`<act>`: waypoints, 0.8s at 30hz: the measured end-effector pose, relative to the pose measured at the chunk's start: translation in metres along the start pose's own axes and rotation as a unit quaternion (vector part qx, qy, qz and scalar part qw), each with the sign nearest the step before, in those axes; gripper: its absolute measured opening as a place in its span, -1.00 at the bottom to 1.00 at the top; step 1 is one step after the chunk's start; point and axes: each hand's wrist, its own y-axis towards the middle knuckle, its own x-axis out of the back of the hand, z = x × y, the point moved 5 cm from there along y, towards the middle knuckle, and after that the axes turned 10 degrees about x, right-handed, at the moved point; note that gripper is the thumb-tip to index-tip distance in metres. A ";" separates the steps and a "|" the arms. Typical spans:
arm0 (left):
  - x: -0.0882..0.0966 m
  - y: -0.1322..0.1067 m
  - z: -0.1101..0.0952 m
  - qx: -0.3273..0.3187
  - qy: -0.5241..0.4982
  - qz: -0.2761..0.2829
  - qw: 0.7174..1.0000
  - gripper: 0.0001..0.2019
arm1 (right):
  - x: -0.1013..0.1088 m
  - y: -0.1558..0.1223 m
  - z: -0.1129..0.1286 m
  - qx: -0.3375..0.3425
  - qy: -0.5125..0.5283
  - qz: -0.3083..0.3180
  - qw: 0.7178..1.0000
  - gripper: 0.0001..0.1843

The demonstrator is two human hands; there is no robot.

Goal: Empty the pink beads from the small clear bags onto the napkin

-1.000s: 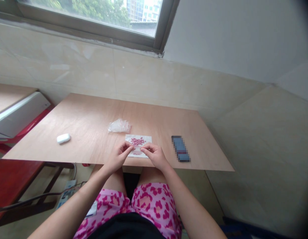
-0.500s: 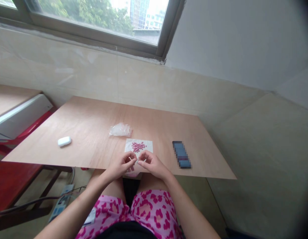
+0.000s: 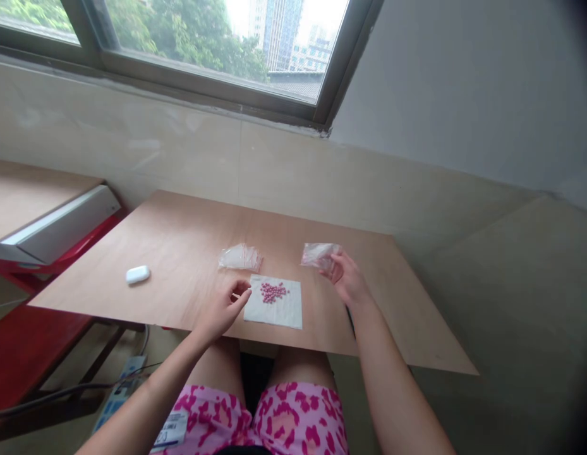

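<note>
A white paper sheet point(image 3: 277, 306) lies near the front edge of the wooden table point(image 3: 189, 246), with a small heap of pink pills point(image 3: 273, 291) on it. My right hand point(image 3: 346, 279) is out to the right of the sheet, fingers closed on a small clear plastic bag point(image 3: 318, 254) with pink contents, held just above the table. My left hand point(image 3: 223, 308) rests at the sheet's left edge, thumb and forefinger loosely curled, nothing visible in them. A pile of empty clear bags point(image 3: 240, 258) lies behind the sheet.
A small white case point(image 3: 138, 274) sits on the table's left part. A red-framed bench with a white panel point(image 3: 60, 227) stands to the left. Tiled wall and a window are behind the table. Cables and a power strip point(image 3: 117, 388) lie on the floor.
My hands, which were together over the sheet's near edge, have parted. My right hand has carried the small bag out to the right; the dark object that lay there is now hidden.
</note>
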 end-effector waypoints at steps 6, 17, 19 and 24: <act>0.032 0.017 -0.001 -0.022 0.081 -0.070 0.994 -0.77 | 0.091 0.019 -0.018 0.066 -0.398 -0.178 0.897 -0.47; 0.078 0.144 0.017 -0.025 0.363 -0.038 0.931 -0.16 | 0.079 -0.045 -0.059 0.119 -0.528 0.010 0.841 -0.56; 0.075 0.156 0.018 -0.007 0.385 0.015 0.923 -0.23 | 0.068 -0.053 -0.064 0.105 -0.512 0.034 0.852 -0.61; 0.072 0.146 0.005 -0.059 0.348 0.007 0.935 -0.48 | 0.032 -0.065 -0.068 0.104 -0.473 0.084 0.871 -0.68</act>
